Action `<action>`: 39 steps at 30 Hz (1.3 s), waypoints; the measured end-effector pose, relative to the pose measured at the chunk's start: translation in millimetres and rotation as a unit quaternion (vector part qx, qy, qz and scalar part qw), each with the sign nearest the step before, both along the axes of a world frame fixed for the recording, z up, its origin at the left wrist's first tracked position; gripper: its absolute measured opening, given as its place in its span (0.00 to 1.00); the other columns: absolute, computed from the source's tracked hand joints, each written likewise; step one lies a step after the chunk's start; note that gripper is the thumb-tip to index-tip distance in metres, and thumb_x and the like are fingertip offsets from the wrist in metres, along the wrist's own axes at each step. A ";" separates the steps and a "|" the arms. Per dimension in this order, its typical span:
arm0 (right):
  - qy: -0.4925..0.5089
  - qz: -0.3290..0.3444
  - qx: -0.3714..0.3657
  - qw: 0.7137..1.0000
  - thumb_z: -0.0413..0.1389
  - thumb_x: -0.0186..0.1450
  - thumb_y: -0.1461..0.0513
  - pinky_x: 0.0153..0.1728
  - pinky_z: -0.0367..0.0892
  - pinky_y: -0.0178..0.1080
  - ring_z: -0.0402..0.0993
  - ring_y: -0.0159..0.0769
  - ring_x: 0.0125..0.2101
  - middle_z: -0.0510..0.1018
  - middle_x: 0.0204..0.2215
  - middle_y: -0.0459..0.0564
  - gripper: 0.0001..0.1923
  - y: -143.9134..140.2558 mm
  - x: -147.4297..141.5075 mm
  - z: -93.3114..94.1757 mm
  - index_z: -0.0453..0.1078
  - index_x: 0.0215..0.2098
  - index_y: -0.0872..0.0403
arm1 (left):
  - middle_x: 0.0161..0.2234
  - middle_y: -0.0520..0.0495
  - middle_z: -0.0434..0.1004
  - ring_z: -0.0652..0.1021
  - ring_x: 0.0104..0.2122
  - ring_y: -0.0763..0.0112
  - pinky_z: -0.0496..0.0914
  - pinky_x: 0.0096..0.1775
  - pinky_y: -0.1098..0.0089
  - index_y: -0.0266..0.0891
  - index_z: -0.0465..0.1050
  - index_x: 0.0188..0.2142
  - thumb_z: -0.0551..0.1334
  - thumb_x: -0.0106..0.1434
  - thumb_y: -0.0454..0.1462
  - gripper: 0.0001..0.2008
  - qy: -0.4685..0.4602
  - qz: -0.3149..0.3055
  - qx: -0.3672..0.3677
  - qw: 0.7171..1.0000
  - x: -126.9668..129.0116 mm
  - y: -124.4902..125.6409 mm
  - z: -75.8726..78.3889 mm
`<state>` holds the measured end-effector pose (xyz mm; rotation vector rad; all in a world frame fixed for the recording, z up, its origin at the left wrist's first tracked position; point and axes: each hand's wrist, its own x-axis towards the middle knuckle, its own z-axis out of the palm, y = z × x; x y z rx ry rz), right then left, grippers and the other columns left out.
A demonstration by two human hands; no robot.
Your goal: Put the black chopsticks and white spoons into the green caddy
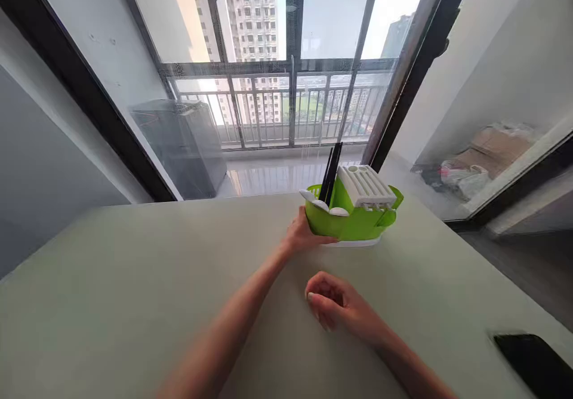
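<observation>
A green and white utensil holder (363, 223) stands upright on the pale table (156, 279), towards its far edge. Black chopsticks (332, 172) and white spoons (319, 204) stick up from its left section; a white slotted block (367, 185) covers the right part. My left hand (304, 233) grips the holder's left end, thumb along the near side and fingers partly hidden behind it. Nearer to me, my right hand (333, 303) hovers over or rests on the table with its fingers curled in; I see nothing in them.
A black phone-like object (537, 360) lies at the table's right front. Beyond the far edge are a glass door with dark frames (403, 100), a grey appliance (183, 142) and a railing (268, 109). Bags and cardboard (483, 160) sit on the floor at right.
</observation>
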<state>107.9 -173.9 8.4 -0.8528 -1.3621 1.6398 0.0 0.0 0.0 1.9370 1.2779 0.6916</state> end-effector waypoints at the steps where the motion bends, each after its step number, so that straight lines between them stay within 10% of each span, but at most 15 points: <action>1: 0.004 -0.005 -0.003 1.000 0.57 0.71 0.52 0.20 0.57 0.30 0.63 0.24 0.18 0.70 0.22 0.39 0.13 1.2 0.1 2.6 0.67 0.40 0.54 | 0.50 0.41 0.74 0.76 0.50 0.48 0.74 0.46 0.58 0.44 0.58 0.54 0.76 0.34 0.61 0.52 0.000 0.000 -0.005 1.000 5.4 1.8 -0.5; 12: 0.028 -0.033 -0.013 0.999 0.57 0.70 0.53 0.19 0.55 0.31 0.61 0.25 0.17 0.70 0.20 0.39 0.12 2.2 9.8 3.4 0.69 0.39 0.53 | 0.66 0.31 0.58 0.62 0.66 0.42 0.60 0.65 0.49 0.41 0.51 0.68 0.79 0.40 0.54 0.61 -0.070 -0.044 0.047 0.995 36.4 1.0 -8.0; 15: 0.027 -0.052 -0.026 0.998 0.58 0.70 0.53 0.19 0.55 0.31 0.61 0.25 0.17 0.70 0.21 0.39 0.12 0.6 13.3 1.9 0.69 0.39 0.53 | 0.69 0.29 0.52 0.57 0.69 0.42 0.55 0.68 0.47 0.37 0.45 0.71 0.77 0.45 0.54 0.63 -0.087 -0.068 0.069 0.991 2.3 -12.7 -10.2; 19: -0.005 -0.071 -0.027 0.997 0.57 0.70 0.51 0.20 0.56 0.32 0.60 0.25 0.18 0.69 0.21 0.38 0.13 -0.3 12.2 3.3 0.69 0.39 0.53 | 0.68 0.35 0.59 0.60 0.69 0.52 0.58 0.67 0.50 0.40 0.50 0.70 0.62 0.66 0.55 0.41 0.010 -0.072 0.102 0.992 -75.6 -52.8 -4.9; 27: -0.112 -0.057 -0.007 0.992 0.57 0.70 0.48 0.21 0.59 0.33 0.65 0.28 0.20 0.69 0.21 0.40 0.16 -5.5 8.7 -2.1 0.68 0.38 0.52 | 0.74 0.46 0.42 0.48 0.73 0.54 0.47 0.71 0.50 0.45 0.41 0.74 0.53 0.71 0.57 0.40 0.292 -0.117 0.215 0.925 -205.3 -131.3 10.2; 39: -0.199 -0.092 0.050 0.974 0.54 0.70 0.47 0.25 0.62 0.34 0.63 0.30 0.22 0.67 0.21 0.39 0.17 -18.1 0.3 -4.1 0.69 0.37 0.51 | 0.74 0.50 0.42 0.48 0.73 0.59 0.45 0.71 0.53 0.48 0.34 0.74 0.45 0.75 0.54 0.35 0.355 -0.085 0.230 0.902 -227.4 -163.9 4.8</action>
